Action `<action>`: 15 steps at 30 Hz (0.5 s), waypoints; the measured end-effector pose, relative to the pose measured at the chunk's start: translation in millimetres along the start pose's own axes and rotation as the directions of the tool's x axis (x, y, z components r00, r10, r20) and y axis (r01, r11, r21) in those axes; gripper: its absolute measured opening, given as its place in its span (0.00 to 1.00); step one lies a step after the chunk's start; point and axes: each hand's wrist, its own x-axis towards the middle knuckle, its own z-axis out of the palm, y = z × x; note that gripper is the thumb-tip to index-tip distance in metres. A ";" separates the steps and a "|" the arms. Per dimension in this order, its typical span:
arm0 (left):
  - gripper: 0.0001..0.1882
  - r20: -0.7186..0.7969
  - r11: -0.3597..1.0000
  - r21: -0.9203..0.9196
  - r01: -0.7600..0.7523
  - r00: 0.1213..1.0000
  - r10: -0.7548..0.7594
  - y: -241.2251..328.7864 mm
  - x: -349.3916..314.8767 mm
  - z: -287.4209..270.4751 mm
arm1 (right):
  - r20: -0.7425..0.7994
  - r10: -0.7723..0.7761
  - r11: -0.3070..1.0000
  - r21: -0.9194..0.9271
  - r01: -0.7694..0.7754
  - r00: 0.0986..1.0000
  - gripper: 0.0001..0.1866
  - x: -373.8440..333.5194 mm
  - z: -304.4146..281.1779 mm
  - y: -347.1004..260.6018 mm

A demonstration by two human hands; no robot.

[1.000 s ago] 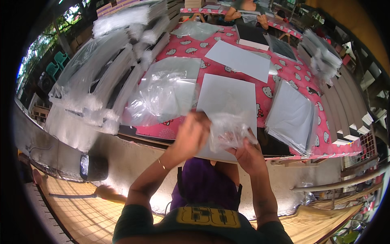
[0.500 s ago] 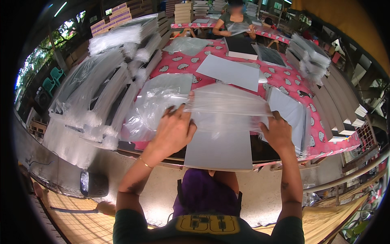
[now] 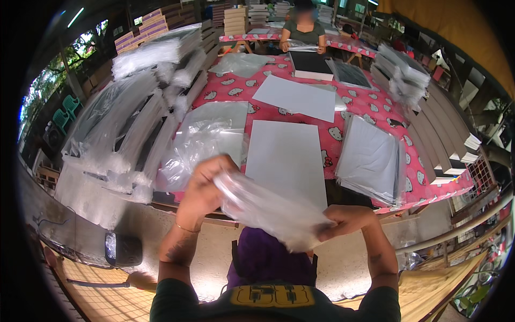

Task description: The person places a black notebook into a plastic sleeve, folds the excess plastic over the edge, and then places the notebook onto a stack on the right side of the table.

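My left hand (image 3: 206,185) grips one end of a clear plastic sleeve (image 3: 268,206), which is blurred by motion and bunched lengthwise. The other end is pinched in my right hand (image 3: 348,219), lower and closer to my body. Beyond the sleeve, a white rectangular board or book (image 3: 287,153) lies at the table's near edge, its lower part partly covered by the plastic. Beside my left hand is a heap of crumpled clear plastic bags (image 3: 196,155). A stack of white sheets in clear plastic (image 3: 370,161) rests to the right.
A pink patterned cloth (image 3: 230,86) covers the table. Tall piles of plastic-wrapped items (image 3: 112,118) stand left, stacked thick books (image 3: 442,134) right. Another white sheet (image 3: 295,97) lies farther in. Across the table a person (image 3: 304,32) handles plastic over a black-covered book (image 3: 311,64).
Both hands have drawn the plastic sleeve off the white board toward my body, with the right end now lower. The board's upper part is uncovered. The person opposite has lowered their plastic.
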 end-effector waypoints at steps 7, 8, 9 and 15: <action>0.12 0.243 0.994 0.105 -0.028 0.970 0.002 -31.3 -7.8 -15.7 | -0.660 0.129 0.399 0.718 0.571 0.740 0.14 -3.9 46.7 49.8; 0.13 -0.063 0.976 -0.187 -0.109 0.993 0.099 -28.9 -12.7 -12.7 | -0.471 0.071 0.575 0.739 0.350 0.879 0.16 2.8 37.9 30.3; 0.15 -0.253 0.957 -0.287 -0.034 0.967 -0.042 -19.5 -8.7 -9.8 | -0.261 0.005 0.760 0.629 0.166 0.965 0.18 9.4 25.9 10.2; 0.18 0.407 0.932 0.269 0.242 0.849 -0.338 -72.9 -50.9 -59.8 | -0.667 -0.092 0.099 0.733 0.673 0.739 0.18 -15.3 56.3 59.1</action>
